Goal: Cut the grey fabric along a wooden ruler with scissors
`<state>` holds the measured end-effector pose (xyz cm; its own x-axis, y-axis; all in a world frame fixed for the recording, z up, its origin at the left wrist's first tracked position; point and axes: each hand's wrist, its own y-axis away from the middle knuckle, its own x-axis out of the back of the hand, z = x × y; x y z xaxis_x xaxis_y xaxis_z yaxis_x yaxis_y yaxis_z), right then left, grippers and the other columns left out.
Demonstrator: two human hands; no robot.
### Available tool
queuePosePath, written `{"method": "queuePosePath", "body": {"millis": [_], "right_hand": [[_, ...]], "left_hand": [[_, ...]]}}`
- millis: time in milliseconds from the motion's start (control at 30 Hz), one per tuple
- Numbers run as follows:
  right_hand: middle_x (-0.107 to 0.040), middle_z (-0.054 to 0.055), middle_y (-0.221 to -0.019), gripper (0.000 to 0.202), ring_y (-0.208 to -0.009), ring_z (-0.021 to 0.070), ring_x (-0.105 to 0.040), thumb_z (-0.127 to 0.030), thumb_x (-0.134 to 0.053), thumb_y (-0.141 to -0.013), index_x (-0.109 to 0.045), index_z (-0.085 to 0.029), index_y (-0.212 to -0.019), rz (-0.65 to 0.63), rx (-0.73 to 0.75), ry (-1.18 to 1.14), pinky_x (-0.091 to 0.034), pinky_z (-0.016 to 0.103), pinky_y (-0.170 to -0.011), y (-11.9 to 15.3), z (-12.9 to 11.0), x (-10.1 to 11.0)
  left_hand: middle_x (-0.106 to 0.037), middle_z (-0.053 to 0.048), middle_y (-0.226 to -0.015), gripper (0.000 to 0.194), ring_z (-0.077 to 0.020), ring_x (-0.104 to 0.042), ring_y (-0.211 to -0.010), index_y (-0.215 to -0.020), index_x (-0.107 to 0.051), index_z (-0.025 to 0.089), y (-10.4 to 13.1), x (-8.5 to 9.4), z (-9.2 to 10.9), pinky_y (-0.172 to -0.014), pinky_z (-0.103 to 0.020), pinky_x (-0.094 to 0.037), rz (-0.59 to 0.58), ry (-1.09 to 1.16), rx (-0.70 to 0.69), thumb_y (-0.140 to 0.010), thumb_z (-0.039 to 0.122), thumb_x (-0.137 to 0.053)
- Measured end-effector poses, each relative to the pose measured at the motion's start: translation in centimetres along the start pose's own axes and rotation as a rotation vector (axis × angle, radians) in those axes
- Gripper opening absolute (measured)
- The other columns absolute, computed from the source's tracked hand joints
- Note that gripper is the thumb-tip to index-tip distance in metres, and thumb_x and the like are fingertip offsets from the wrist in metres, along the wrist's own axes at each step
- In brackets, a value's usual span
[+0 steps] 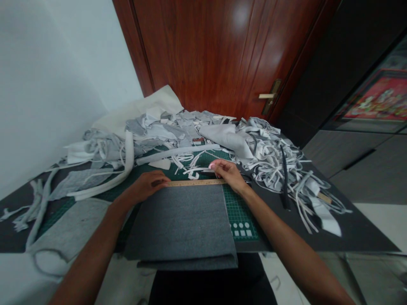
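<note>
Left hand (151,185) holds the ruler (195,183) along grey fabric (184,224); right hand (229,173) pinches something pink (211,166)

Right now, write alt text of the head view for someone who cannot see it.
A person's left hand touches one end of a tan ruler lying along the far edge of dark grey fabric; the right hand is near the other. Beneath is a green cutting mat; pale scraps lie heaped behind.

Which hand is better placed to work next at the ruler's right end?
Likely the right hand: it's at that end of the ruler along the gray fabric, while the left hand is at the opposite end.
</note>
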<state>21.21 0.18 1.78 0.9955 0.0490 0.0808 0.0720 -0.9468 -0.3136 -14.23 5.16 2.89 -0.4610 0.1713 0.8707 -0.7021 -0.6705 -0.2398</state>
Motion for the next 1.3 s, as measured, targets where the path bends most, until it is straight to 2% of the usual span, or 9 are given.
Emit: {"method": "queuePosePath", "body": {"millis": [100, 233, 400, 500, 700, 833, 1100, 1300], "right_hand": [[-0.064, -0.001, -0.07, 0.039, -0.06, 0.0132, -0.049, -0.058, -0.073, -0.09, -0.077, -0.019, -0.094, 0.024, 0.067, 0.138, -0.04, 0.026, -0.059, 0.2, -0.3, 0.2], [-0.072, 0.003, -0.084, 0.024, -0.064, 0.0145, -0.052, -0.041, -0.072, -0.096, -0.08, -0.019, -0.095, 0.066, 0.272, 0.362, -0.042, 0.027, -0.062, 0.7, -1.0, -0.3], [-0.077, 0.004, -0.094, 0.01, -0.079, 0.0166, -0.065, -0.022, -0.071, -0.1, -0.081, -0.019, -0.097, -0.123, 0.41, 0.565, -0.046, 0.029, -0.078, 1.6, -1.5, -3.7], [-0.077, 0.003, -0.093, 0.007, -0.087, 0.0175, -0.068, -0.018, -0.074, -0.099, -0.081, -0.02, -0.1, -0.225, 0.397, 0.691, -0.043, 0.032, -0.089, 1.8, -1.9, -6.3], [-0.077, 0.005, -0.094, 0.01, -0.093, 0.0196, -0.068, -0.018, -0.073, -0.1, -0.081, -0.019, -0.105, -0.319, 0.343, 0.873, -0.039, 0.033, -0.09, 1.7, -2.8, -9.8], [-0.076, 0.006, -0.099, 0.014, -0.096, 0.0206, -0.067, -0.019, -0.068, -0.104, -0.081, -0.019, -0.109, -0.347, 0.325, 0.989, -0.037, 0.034, -0.091, 1.5, -3.0, -10.8], [-0.077, 0.009, -0.105, 0.021, -0.102, 0.0232, -0.069, -0.019, -0.06, -0.107, -0.081, -0.017, -0.114, -0.371, 0.279, 1.128, -0.037, 0.037, -0.096, 1.3, -3.0, -12.0], [-0.078, 0.01, -0.105, 0.025, -0.102, 0.0229, -0.07, -0.02, -0.056, -0.109, -0.08, -0.016, -0.111, -0.374, 0.26, 1.167, -0.038, 0.036, -0.097, 0.9, -3.3, -12.7]], "left_hand": [[-0.076, -0.006, -0.094, 0.042, -0.0191, -0.071, -0.086, -0.099, -0.08, 0.02, -0.2, -0.5, 0.1, -0.081, -0.028, -0.054, 0.012, -0.001, 0.023, -0.102, 0.054, -0.055], [-0.075, -0.005, -0.094, 0.042, -0.0194, -0.07, -0.086, -0.105, -0.081, 0.021, -0.3, -0.8, 0.1, -0.083, -0.028, -0.053, 0.003, -0.003, 0.028, -0.103, 0.052, -0.053], [-0.071, -0.004, -0.088, 0.043, -0.0161, -0.066, -0.078, -0.105, -0.083, 0.022, -0.1, -0.7, 0.3, -0.075, -0.024, -0.048, -0.006, -0.009, 0.007, -0.106, 0.051, -0.051], [-0.068, -0.004, -0.085, 0.043, -0.0162, -0.065, -0.079, -0.105, -0.083, 0.021, 0.1, -0.8, 0.2, -0.073, -0.024, -0.046, 0.006, -0.044, -0.03, -0.108, 0.048, -0.049], [-0.073, -0.007, -0.096, 0.046, -0.018, -0.068, -0.09, -0.107, -0.081, 0.019, 0.2, -0.8, -0.3, -0.083, -0.026, -0.05, 0.015, -0.016, -0.142, -0.111, 0.045, -0.043], [-0.073, -0.006, -0.094, 0.046, -0.0178, -0.068, -0.088, -0.106, -0.08, 0.02, 0.0, -0.9, -0.3, -0.082, -0.026, -0.05, 0.026, -0.005, -0.156, -0.111, 0.047, -0.043], [-0.068, -0.003, -0.08, 0.052, -0.0162, -0.064, -0.078, -0.091, -0.08, 0.02, 0.0, -0.6, 0.2, -0.073, -0.025, -0.046, 0.014, -0.03, -0.122, -0.11, 0.052, -0.043], [-0.065, -0.003, -0.078, 0.056, -0.0154, -0.063, -0.071, -0.091, -0.08, 0.021, -0.2, -0.4, 0.1, -0.067, -0.024, -0.045, -0.009, -0.017, -0.127, -0.109, 0.058, -0.042]]}}
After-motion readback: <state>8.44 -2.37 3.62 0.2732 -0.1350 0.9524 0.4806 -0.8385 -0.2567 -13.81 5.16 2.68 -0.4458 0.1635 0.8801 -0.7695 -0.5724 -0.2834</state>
